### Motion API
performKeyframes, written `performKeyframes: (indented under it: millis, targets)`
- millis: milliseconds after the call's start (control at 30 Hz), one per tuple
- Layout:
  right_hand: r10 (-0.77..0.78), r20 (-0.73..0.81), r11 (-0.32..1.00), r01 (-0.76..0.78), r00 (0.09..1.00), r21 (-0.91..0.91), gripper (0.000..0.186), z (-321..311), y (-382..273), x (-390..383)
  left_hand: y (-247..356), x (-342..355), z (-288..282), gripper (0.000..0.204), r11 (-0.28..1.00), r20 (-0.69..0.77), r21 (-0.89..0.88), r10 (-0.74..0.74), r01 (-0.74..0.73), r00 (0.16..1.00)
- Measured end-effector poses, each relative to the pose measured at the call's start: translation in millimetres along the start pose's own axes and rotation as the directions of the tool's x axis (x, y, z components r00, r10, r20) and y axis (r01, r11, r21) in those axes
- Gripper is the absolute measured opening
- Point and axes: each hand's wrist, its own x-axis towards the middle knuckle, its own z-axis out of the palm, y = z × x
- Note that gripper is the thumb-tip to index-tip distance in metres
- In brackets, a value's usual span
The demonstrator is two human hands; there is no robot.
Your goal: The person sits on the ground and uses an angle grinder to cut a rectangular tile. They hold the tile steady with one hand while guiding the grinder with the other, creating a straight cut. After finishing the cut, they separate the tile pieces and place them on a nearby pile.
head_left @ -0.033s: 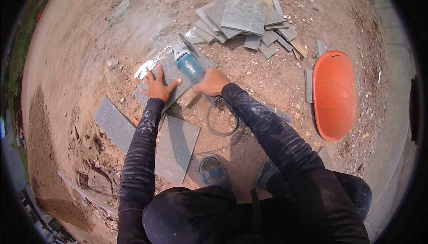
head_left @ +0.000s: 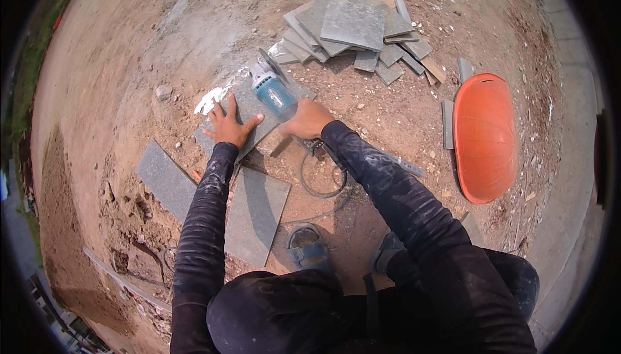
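My right hand (head_left: 308,120) is wrapped round the rear body of a teal angle grinder (head_left: 274,92). The grinder's disc (head_left: 274,65) stands on edge over the far part of a grey stone tile (head_left: 257,131); whether it touches the stone I cannot tell. With fingers spread, my left hand (head_left: 230,124) lies flat on the same tile, left of the grinder. White scraps (head_left: 211,100) lie by the tile's left edge. A dark power cord (head_left: 309,189) loops on the ground below my right hand.
Nearer me lie two more grey tiles, one rectangular (head_left: 275,202) and one at the left (head_left: 162,176). A pile of grey tiles (head_left: 352,24) and offcuts rests at the far side. An upturned orange tub (head_left: 486,139) sits at the right, before a concrete strip (head_left: 569,179). My sandalled foot (head_left: 306,247) is close below.
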Motion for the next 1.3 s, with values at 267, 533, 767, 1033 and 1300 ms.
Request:
performKeyframes:
  millis: [267, 533, 767, 1033, 1300]
  targets:
    - [-0.032, -0.029, 0.999, 0.031, 0.999, -0.036, 0.079, 3.8, 2.8, -2.4, -1.5, 2.3, 1.5, 0.112, 1.0, 0.011, 0.013, -0.007, 0.007, 1.0]
    - [-0.025, -0.023, 0.999, 0.025, 0.999, -0.038, 0.079, 5.4, 6.0, -1.5, 0.9, 0.8, -0.2, 0.112, 1.0, 0.012, 0.002, -0.01, 0.01, 1.0]
    - [-0.024, -0.018, 1.0, 0.024, 1.0, -0.015, 0.08, 4.8, 4.7, -3.2, 0.6, 0.2, -1.7, 0.112, 1.0, 0.009, -0.009, -0.011, 0.011, 1.0]
    - [-0.021, -0.022, 1.0, 0.021, 1.0, -0.004, 0.08, 5.9, 6.3, -4.6, 0.3, 0.9, -0.9, 0.112, 1.0, 0.009, -0.003, -0.009, 0.009, 1.0]
    - [-0.027, -0.017, 0.999, 0.026, 0.999, -0.032, 0.078, 5.5, 5.9, -6.3, 0.2, 1.2, -0.5, 0.113, 1.0, 0.015, 0.004, -0.012, 0.012, 1.0]
